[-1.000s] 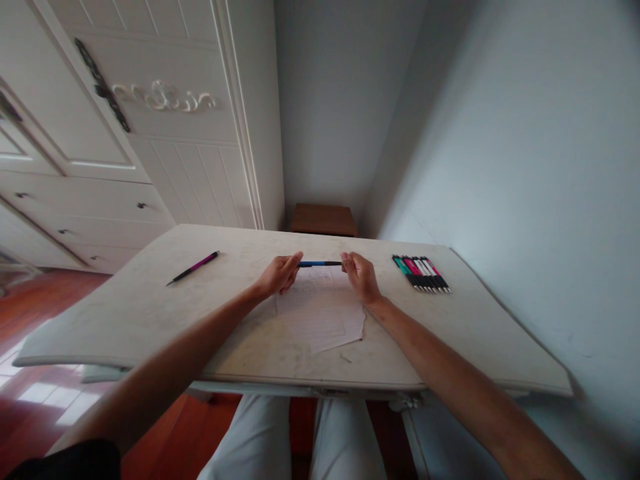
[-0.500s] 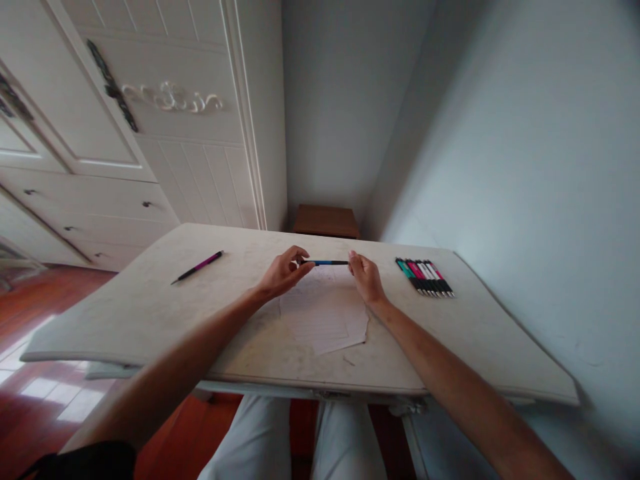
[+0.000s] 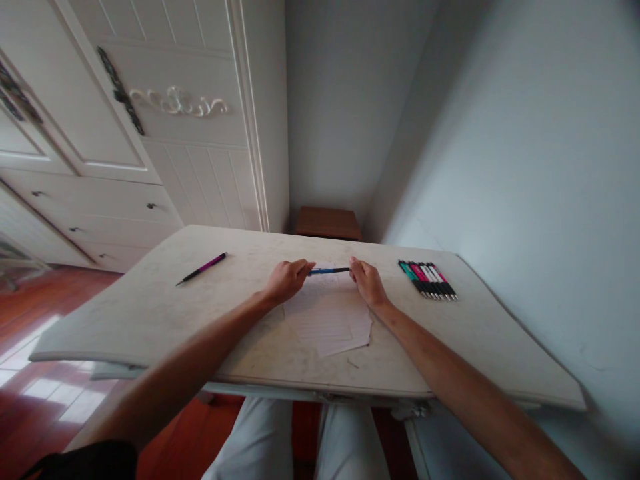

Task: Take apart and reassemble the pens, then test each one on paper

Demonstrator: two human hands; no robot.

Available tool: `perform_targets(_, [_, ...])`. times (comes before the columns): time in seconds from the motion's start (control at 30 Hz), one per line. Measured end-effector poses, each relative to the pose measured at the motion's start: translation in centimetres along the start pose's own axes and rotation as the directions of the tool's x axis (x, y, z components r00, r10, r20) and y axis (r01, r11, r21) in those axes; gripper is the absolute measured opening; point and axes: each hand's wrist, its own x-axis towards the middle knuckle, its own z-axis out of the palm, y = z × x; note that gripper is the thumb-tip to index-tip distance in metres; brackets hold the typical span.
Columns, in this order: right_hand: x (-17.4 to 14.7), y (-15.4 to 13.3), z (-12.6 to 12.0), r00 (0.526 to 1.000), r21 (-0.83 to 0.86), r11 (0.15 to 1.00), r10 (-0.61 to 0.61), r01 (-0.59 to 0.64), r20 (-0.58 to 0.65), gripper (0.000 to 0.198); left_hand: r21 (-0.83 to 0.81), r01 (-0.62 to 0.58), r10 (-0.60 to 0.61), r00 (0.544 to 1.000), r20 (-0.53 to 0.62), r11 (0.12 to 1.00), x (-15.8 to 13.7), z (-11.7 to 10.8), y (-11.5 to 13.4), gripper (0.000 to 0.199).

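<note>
A blue and black pen (image 3: 329, 271) is stretched level between my two hands, above the far part of some lined paper sheets (image 3: 325, 317). My left hand (image 3: 287, 280) is closed around its left end, fingers curled. At the other end, my right hand (image 3: 367, 280) pinches the dark part between thumb and fingers. The tips of the pen are hidden inside my hands. Faint marks show on the paper just below the pen.
On the white table (image 3: 240, 360), a purple and black pen (image 3: 203, 269) lies to the left. A row of several green, pink and white pens (image 3: 427, 280) lies to the right. Behind the table stands a brown wooden box-like piece (image 3: 328, 222); a white cabinet (image 3: 200, 167) rises at left.
My left hand has closed its fingers more tightly around the pen's left end; earlier they were raised and looser. The right hand keeps its grip. The view has shifted slightly.
</note>
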Motion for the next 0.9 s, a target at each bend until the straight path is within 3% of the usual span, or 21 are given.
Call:
perform_targets(0.2, [0.0,-0.6,-0.3,0.998,-0.01,0.999,-0.053,0.053,0.027,0.053,-0.087,0.059,-0.054,0.997,0.06,0.994,0.2,0.1,0.0,0.043])
perform_targets(0.37, [0.4,-0.4,-0.4,1.0,-0.029,0.999,-0.019,0.019,-0.012,0.056,-0.191,0.05,-0.041,0.998,0.053,0.98,0.3,-0.7,0.6,0.04])
perform_targets(0.5, [0.6,0.2,-0.3,0.999,0.004,0.999,0.033,-0.033,-0.023,0.056,-0.137,0.006,-0.003,1.0,0.023,0.991,0.3,-0.5,0.1,0.043])
perform_targets(0.67, [0.7,0.8,-0.4,0.997,0.071,0.995,0.076,-0.073,-0.032,0.054,-0.114,-0.028,0.026,0.999,-0.026,0.993,0.5,-0.2,-0.6,0.025])
perform_targets(0.9, [1.0,0.6,-0.8,0.997,0.093,0.996,-0.02,0.013,0.073,0.046,-0.212,0.058,-0.055,0.998,0.018,0.976,0.2,-1.2,-0.3,0.052])
